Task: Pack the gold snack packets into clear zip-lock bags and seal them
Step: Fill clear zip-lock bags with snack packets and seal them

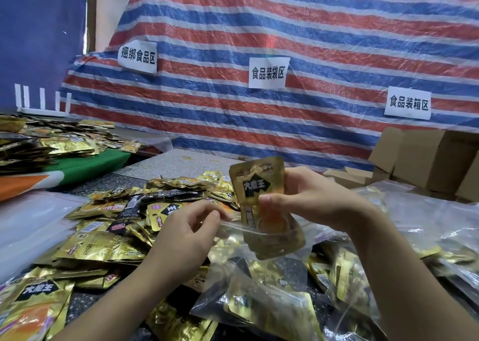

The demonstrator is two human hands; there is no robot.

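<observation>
My right hand (305, 198) grips a gold snack packet (255, 182) upright, its lower half down inside a clear zip-lock bag (274, 239). My left hand (191, 226) pinches the left end of that bag's open rim and holds the mouth apart. A loose heap of gold snack packets (108, 239) covers the table to the left. In front of me and to the right lie filled zip-lock bags (259, 302) with gold packets inside.
Brown cardboard boxes (425, 159) stand at the back right. A second pile of packets (51, 141) sits on a green cloth at the far left. A striped tarp (285, 30) with white paper signs hangs behind the table.
</observation>
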